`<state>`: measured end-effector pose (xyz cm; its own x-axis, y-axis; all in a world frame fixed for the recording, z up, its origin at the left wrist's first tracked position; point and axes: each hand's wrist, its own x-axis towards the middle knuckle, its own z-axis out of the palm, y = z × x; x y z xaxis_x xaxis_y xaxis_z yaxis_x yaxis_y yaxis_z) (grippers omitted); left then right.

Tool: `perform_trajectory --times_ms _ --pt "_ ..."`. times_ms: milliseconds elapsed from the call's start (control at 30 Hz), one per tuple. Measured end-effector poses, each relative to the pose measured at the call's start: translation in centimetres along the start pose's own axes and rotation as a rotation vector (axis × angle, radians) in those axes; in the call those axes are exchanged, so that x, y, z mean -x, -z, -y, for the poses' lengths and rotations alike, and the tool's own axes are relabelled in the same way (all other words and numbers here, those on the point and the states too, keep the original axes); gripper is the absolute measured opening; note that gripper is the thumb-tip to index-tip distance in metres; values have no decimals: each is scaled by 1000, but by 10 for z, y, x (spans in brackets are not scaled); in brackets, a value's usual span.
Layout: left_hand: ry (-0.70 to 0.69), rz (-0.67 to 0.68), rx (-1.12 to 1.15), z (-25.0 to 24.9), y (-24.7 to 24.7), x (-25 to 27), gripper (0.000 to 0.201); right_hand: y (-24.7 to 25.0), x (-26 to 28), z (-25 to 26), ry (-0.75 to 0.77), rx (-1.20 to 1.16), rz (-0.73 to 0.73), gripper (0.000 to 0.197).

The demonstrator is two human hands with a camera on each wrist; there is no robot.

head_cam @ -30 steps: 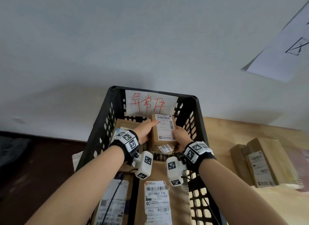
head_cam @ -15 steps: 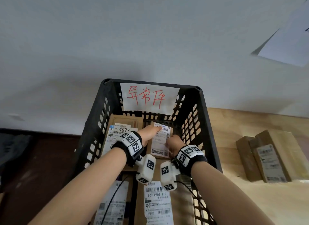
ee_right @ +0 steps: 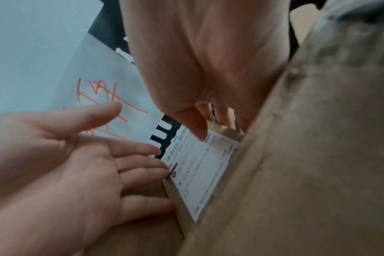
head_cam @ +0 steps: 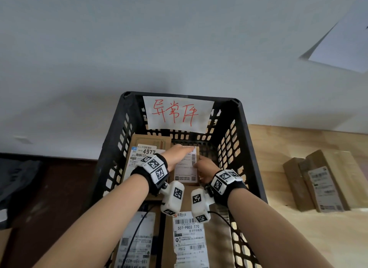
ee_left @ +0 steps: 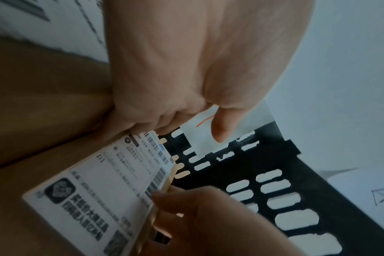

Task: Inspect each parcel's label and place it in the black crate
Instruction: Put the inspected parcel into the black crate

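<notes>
A small cardboard parcel (head_cam: 185,168) with a white label lies face up low in the far right part of the black crate (head_cam: 245,140). My left hand (head_cam: 177,153) touches the parcel's left edge with straight fingers (ee_right: 143,166), its thumb lifted clear. My right hand (head_cam: 205,167) pinches the parcel's right edge, thumb (ee_right: 195,126) on the label and fingers down its side. The left wrist view shows the label (ee_left: 103,187) between the left hand (ee_left: 164,104) and the right hand (ee_left: 208,216). I cannot tell whether the parcel rests on the crate floor.
Inside the crate lie a larger parcel marked 4977 (head_cam: 147,154) at the far left and two labelled parcels (head_cam: 188,239) near me. A paper sign with red writing (head_cam: 177,113) hangs on the far wall. More parcels (head_cam: 318,184) stand on the wooden table to the right.
Both hands have carried the parcel down from near the crate's rim to deep inside, beside the 4977 parcel. The left hand's grip has loosened to straight fingers.
</notes>
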<state>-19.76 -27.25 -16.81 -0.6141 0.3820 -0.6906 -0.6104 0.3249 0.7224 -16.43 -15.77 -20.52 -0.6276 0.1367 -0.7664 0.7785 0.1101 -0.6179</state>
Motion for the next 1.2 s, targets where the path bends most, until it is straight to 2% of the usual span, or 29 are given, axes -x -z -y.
perform_trajectory --times_ms 233,333,533,800,933,1067,1133,1200 --pt "-32 -43 -36 3 -5 6 34 3 5 4 -87 -184 24 16" --pt "-30 -56 19 2 -9 17 30 4 7 2 -103 -257 46 18" --pt "18 -89 214 6 -9 35 17 12 18 2 -85 -227 85 24" --pt "-53 -125 144 4 -12 60 20 21 60 25 16 -165 109 44" --pt "-116 -245 103 -2 -13 85 14 36 98 37 72 -242 158 55" --pt "-149 -317 49 -1 -15 106 42 43 123 31 135 -257 116 54" --pt "-151 -325 43 5 -19 116 43 48 132 23 155 -255 113 56" --pt "-148 -331 59 13 -30 128 39 59 147 11 176 -263 186 59"
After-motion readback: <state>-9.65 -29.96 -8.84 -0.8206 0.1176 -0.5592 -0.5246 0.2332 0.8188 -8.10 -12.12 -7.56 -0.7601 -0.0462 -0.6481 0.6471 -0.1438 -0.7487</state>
